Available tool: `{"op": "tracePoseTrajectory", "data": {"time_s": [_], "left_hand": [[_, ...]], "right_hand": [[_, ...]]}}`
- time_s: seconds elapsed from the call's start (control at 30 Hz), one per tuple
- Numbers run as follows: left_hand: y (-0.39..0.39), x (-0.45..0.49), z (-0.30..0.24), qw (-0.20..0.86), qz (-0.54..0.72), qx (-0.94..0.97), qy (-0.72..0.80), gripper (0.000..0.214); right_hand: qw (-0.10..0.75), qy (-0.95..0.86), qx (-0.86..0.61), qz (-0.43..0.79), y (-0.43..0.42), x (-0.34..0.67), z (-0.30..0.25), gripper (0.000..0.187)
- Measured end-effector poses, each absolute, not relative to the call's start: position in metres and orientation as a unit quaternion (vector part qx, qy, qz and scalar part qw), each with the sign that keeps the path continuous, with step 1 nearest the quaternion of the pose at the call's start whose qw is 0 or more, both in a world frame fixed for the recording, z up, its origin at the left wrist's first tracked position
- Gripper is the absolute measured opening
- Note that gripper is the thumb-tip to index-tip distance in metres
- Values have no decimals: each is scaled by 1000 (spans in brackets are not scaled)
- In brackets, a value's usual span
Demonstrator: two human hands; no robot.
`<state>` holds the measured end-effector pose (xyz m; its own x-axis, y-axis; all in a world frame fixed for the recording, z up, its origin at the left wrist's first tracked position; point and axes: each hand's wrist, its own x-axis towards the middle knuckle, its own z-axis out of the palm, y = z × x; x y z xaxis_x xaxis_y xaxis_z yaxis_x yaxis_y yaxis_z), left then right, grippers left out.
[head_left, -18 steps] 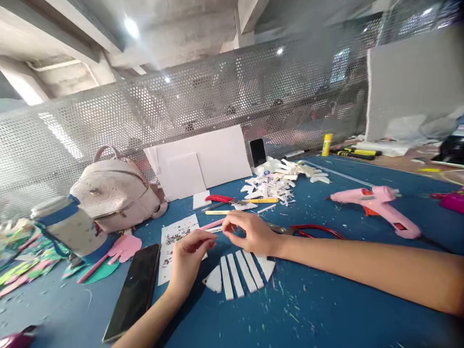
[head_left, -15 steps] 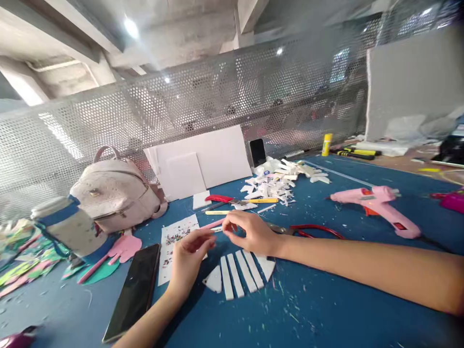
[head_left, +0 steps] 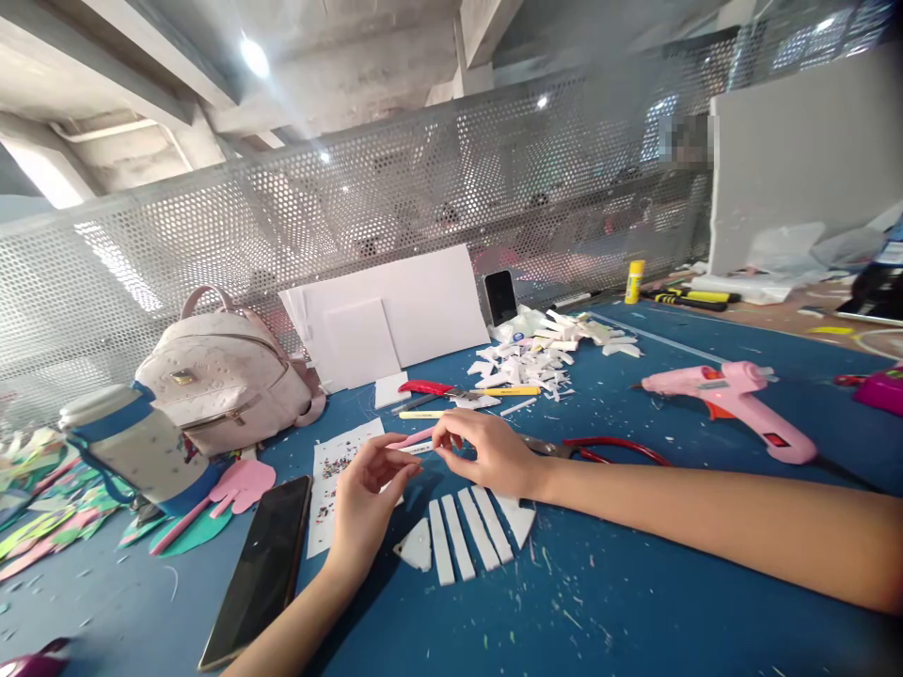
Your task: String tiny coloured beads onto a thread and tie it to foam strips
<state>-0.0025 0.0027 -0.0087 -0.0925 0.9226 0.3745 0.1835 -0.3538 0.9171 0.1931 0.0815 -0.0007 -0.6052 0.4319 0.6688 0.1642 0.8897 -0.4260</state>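
Observation:
My left hand [head_left: 371, 494] is raised above the table, its thumb and fingertips bent together. Facing it, my right hand [head_left: 480, 449] has its fingers curled, with thumb and index tips close. A small gap separates the hands; anything pinched in them is too small to make out. Below them, several white foam strips [head_left: 458, 538] lie side by side, between a pointed foam piece [head_left: 416, 543] and a rounded foam end piece [head_left: 520, 519]. Behind my hands lie a pink stick [head_left: 415, 438] and red-handled scissors [head_left: 613, 442]. Beside my left hand is a sheet with small coloured bits [head_left: 325, 498].
Left stand a phone [head_left: 264, 564], a tumbler [head_left: 145, 451] and a backpack [head_left: 218, 367]. A pink glue gun [head_left: 740, 400] lies right. At the back are a foam scrap pile [head_left: 536, 353], red-handled pliers [head_left: 430, 386], white boards [head_left: 430, 306] and a glue stick [head_left: 634, 282].
The fingers of my left hand have shifted slightly up and spread a little. My right hand and the foam pieces are almost unchanged.

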Motion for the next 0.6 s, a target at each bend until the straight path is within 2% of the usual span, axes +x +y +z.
{"op": "tracePoseTrajectory", "data": {"time_s": [0.2,0.33,0.6], "left_hand": [[3,-1,-8,321,567,598,467,24],[0,3,-5,316,553,615,465,23],[-3,7,-2,297,523,653,461,28]], "right_hand": [[397,-889,-157,164,80,194,1,7],[375,-902,-127,171,79,195,1,15],[382,-892,-138,200,77,194,2,6]]}}
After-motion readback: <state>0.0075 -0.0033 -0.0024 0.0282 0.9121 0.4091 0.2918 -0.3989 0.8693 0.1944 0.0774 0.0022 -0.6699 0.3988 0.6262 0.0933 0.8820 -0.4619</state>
